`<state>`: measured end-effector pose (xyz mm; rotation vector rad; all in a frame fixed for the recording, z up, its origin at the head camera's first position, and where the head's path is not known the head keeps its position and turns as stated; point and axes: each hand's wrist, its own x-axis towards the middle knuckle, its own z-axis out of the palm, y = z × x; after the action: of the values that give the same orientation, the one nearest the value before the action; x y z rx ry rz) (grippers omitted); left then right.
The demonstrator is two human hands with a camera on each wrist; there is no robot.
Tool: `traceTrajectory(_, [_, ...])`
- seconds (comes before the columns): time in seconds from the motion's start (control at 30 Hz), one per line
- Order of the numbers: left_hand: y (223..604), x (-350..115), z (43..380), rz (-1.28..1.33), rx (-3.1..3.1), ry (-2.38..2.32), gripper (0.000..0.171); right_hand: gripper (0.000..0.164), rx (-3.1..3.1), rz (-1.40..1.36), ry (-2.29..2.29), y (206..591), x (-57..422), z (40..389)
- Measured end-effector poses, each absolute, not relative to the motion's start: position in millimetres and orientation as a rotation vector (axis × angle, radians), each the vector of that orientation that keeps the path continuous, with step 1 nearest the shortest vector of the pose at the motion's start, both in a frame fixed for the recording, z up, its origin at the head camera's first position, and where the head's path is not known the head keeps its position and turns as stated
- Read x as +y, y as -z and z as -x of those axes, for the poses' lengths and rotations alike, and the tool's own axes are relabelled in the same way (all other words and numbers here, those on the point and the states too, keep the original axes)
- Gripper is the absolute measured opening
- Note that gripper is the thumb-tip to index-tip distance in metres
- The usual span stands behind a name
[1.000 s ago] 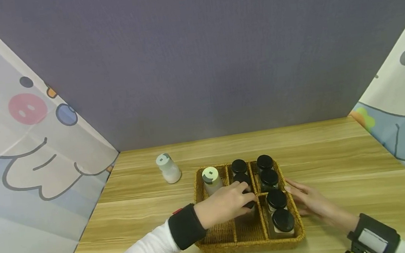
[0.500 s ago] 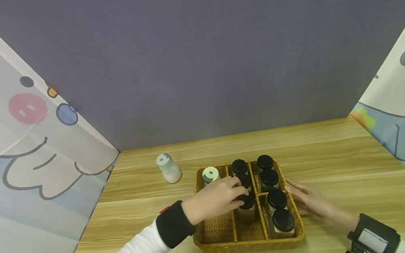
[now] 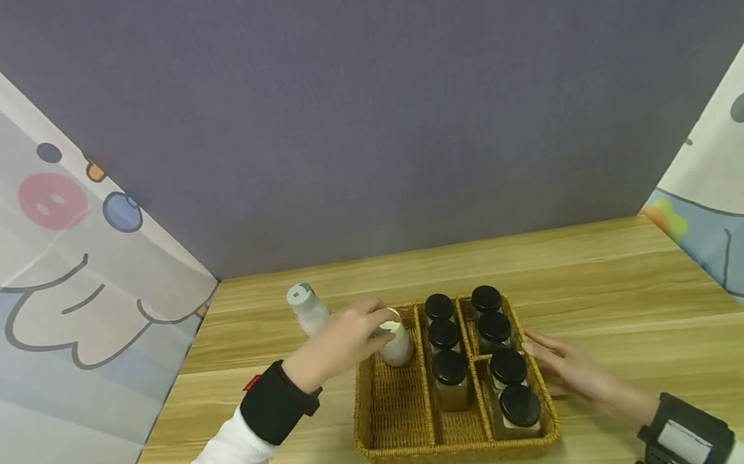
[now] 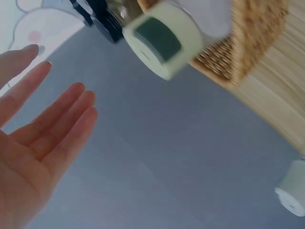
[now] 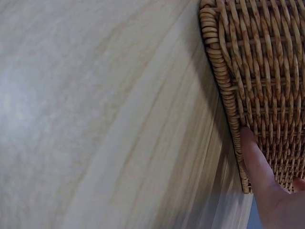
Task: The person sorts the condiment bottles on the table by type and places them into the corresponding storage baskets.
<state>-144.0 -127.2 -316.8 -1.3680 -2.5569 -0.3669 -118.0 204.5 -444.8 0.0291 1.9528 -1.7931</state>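
Observation:
My left hand (image 3: 338, 340) is over the left compartment of a wicker basket (image 3: 460, 447), its fingertips around the pale lid of a white seasoning shaker (image 3: 397, 349) in the head view. In the left wrist view the fingers (image 4: 66, 133) are extended and a gap separates them from that shaker's lid (image 4: 164, 40). Three black-lidded jars (image 3: 452, 385) stand in a row in the middle compartment. Against the basket's right side rests my right hand (image 3: 577, 373); its straight finger (image 5: 257, 162) touches the woven wall (image 5: 267, 86) in the right wrist view.
A second white shaker (image 3: 311, 314) stands on the wooden table (image 3: 591, 271), left of the basket and partly behind my left hand. Several more black-lidded jars (image 3: 507, 364) fill the two right compartments. A grey panel (image 3: 400, 110) rises behind the table.
My left hand has let go of the black-lidded jar in the middle compartment and moved left to the white shaker. My right hand has stayed at the basket's side.

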Motion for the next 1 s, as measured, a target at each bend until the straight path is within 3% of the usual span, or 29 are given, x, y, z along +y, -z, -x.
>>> traceTrajectory(0.5, [321.5,-165.4,165.2,1.162,-2.606,0.478,0.023,0.066,1.947,-0.051,1.803,443.6,203.6,117.0])
traceTrajectory(1.0, [329.0,-194.0,181.3,0.767,-2.764,0.499,0.021,0.066,1.961,-0.065,1.810,443.6,202.8,115.9])
